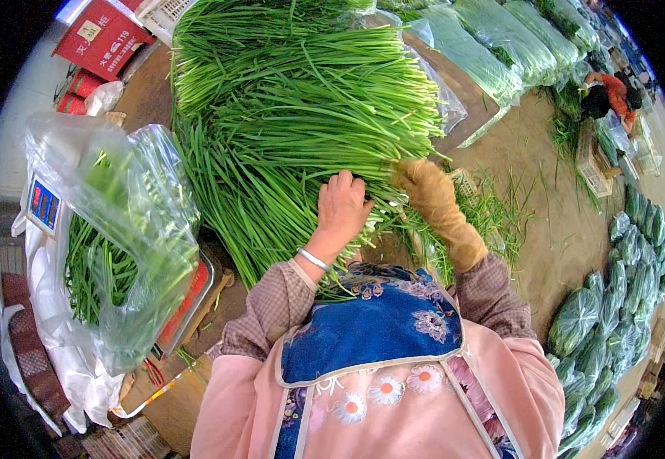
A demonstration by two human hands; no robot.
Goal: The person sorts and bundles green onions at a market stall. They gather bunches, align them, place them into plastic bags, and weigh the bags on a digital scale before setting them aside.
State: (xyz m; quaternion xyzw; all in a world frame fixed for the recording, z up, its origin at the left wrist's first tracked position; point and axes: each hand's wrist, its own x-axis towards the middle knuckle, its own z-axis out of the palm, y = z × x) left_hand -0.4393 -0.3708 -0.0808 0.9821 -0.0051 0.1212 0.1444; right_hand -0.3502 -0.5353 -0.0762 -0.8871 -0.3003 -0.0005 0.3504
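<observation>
A large heap of garlic chives [309, 115] lies before me, with the pale cut ends of the stalks mostly towards the right. Bare, with a silver bangle [313, 260] at the wrist, my left hand [341, 203] rests on the near part of the heap with bent fingers. Whether those fingers grip any stalks is hidden. My right hand [427, 189] wears a tan work glove and is closed around stalk ends at the heap's right edge. Some chives hang down over my blue patterned apron [378, 333].
Left of the heap, an open clear plastic bag [154, 229] of chives sits on a scale with a display [44, 203]. Loose trimmings [504, 212] litter the floor at right. Filled bags [576, 321] lie beyond. Another person [616, 94] bends near a crate [593, 166].
</observation>
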